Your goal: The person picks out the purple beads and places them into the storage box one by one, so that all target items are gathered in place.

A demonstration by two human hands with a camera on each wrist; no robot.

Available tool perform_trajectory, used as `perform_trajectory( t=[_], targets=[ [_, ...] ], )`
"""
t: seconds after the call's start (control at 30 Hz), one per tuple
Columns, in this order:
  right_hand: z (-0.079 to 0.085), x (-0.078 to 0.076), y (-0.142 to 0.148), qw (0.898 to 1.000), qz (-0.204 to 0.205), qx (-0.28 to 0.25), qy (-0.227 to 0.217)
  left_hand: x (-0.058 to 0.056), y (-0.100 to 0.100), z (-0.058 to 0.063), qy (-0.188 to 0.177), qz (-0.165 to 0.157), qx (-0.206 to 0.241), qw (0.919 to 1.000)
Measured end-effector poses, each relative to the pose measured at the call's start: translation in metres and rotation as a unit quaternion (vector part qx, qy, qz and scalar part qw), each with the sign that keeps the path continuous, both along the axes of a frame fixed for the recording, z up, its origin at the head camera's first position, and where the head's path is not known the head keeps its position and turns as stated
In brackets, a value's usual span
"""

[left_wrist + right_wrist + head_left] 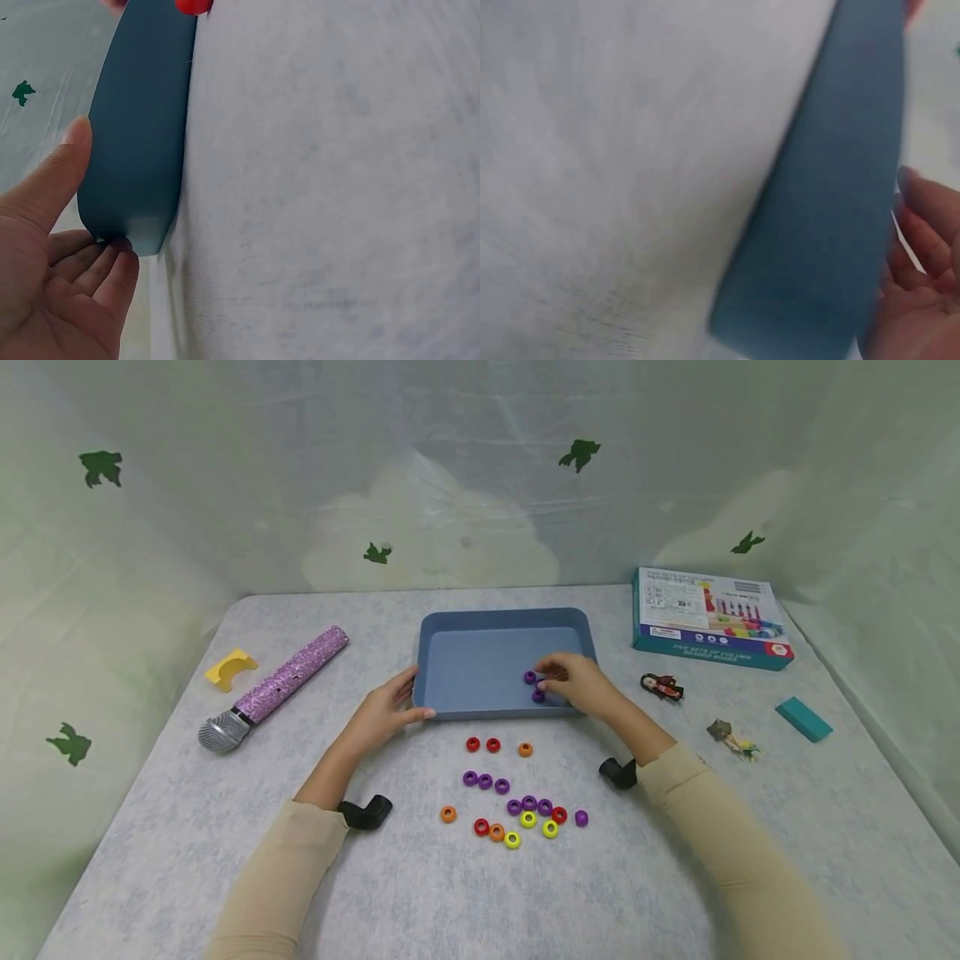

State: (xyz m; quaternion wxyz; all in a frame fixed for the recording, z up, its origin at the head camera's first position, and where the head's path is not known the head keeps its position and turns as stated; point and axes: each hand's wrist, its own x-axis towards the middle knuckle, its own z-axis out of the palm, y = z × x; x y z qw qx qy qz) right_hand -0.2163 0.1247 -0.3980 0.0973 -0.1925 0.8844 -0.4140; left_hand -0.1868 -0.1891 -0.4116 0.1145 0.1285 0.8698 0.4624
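Three purple beads [529, 677] by right grip [581, 683], one blue tray [476, 664] beneath

Glittery microphone [281, 685] beside yellow arch block [231, 669]

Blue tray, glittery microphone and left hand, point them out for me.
Blue tray [474, 665]: head view, on its bare inner floor.
Glittery microphone [279, 687]: head view, on its handle.
Left hand [381, 715]: head view, on its back.
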Motion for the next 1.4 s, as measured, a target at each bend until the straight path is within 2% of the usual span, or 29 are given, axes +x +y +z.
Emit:
perform_trajectory(
  t=[0.13, 0.23, 0.37, 0.47, 0.67, 0.77, 0.83, 1.03, 1.23, 1.4],
  targets=[
    [0.008, 0.024, 0.0, 0.997, 0.041, -0.07, 0.018, 0.001, 0.0, 0.001, 0.0, 0.003, 0.0, 1.0],
    [0.012, 0.048, 0.003, 0.992, 0.08, -0.099, 0.022, 0.001, 0.001, 0.002, 0.0, 0.005, 0.001, 1.0],
    [0.022, 0.082, 0.008, 0.989, 0.103, -0.11, -0.007, 0.001, 0.001, 0.001, 0.001, 0.003, -0.001, 1.0],
    [0.025, 0.103, 0.016, 0.989, 0.101, -0.105, -0.037, 0.001, 0.001, 0.0, 0.001, 0.002, 0.002, 1.0],
    [0.0, 0.126, 0.041, 0.987, 0.095, -0.082, -0.104, 0.0, 0.0, -0.001, 0.0, -0.002, 0.007, 1.0],
    [-0.013, 0.133, 0.049, 0.984, 0.094, -0.08, -0.129, 0.0, 0.0, -0.001, -0.001, -0.001, 0.007, 1.0],
    [-0.02, 0.137, 0.052, 0.984, 0.1, -0.075, -0.13, 0.001, 0.0, 0.0, -0.004, 0.001, 0.006, 1.0],
    [-0.029, 0.14, 0.052, 0.987, 0.119, -0.039, -0.099, 0.006, 0.004, 0.011, -0.01, 0.004, 0.011, 0.9999],
    [-0.023, 0.136, 0.048, 0.987, 0.126, -0.04, -0.087, 0.013, 0.01, 0.023, -0.01, 0.003, 0.011, 0.9999],
    [-0.007, 0.117, 0.042, 0.99, 0.105, -0.071, -0.054, 0.013, 0.01, 0.023, -0.005, 0.003, 0.013, 0.9999]
  ],
)
